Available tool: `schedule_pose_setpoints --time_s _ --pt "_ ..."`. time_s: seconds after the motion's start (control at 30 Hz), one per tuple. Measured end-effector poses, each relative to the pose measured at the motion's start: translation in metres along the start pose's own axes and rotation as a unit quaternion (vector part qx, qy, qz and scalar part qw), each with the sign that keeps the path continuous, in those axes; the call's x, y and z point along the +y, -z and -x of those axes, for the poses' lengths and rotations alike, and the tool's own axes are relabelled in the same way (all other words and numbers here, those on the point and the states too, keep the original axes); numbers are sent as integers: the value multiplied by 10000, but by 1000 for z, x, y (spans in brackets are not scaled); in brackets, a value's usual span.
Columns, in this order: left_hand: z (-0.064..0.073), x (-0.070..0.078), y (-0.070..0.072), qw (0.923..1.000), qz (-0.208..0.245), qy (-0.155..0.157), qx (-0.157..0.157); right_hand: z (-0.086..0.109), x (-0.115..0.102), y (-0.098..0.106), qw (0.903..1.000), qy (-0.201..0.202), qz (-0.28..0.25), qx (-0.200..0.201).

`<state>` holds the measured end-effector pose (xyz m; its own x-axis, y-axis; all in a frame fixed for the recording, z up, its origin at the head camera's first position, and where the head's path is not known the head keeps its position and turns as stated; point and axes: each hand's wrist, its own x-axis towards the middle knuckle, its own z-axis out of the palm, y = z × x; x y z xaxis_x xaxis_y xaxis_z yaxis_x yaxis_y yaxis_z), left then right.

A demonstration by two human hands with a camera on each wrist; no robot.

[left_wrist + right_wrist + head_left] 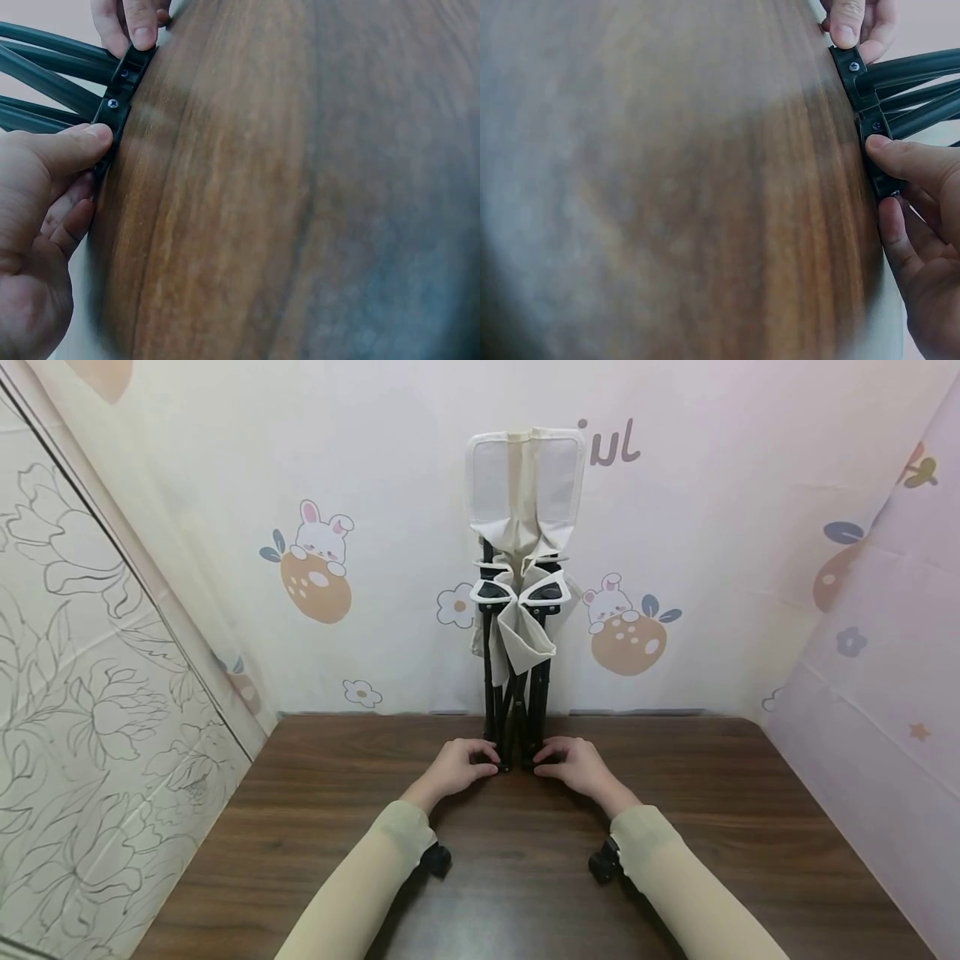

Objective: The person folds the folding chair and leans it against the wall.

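Note:
A folded camping chair (527, 647) stands upright at the far side of the table, with pale fabric and mesh panels gathered above its black legs (491, 697). My left hand (453, 768) pinches the black foot piece at the left bottom of the frame. On the other side my right hand (579, 768) pinches the right foot piece. Close up in the left wrist view, the left thumb lies on a screwed black foot bracket (112, 105). The right wrist view shows the right thumb and fingers on the matching bracket (873, 124). Both feet are close together.
The dark wooden table (510, 877) meets a printed cloth wall (405, 510) just behind the chair. A panel with flower line drawings (105, 710) borders the left, and a pale cloth (870, 718) the right. Black wrist cameras (437, 860) hang under the sleeves.

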<state>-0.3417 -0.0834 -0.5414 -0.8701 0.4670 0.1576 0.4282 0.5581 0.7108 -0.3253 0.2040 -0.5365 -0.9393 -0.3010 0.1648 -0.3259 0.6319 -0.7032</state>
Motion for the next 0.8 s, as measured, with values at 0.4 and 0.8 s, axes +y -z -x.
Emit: schedule_pose_setpoints --time_s 0.4,0.8 --pt "3 6 0 9999 -104 -24 -106 5 -1 6 9998 18 38 -170" --pt "13 11 9 9995 -132 -212 -208 19 -1 19 9984 307 188 -426"
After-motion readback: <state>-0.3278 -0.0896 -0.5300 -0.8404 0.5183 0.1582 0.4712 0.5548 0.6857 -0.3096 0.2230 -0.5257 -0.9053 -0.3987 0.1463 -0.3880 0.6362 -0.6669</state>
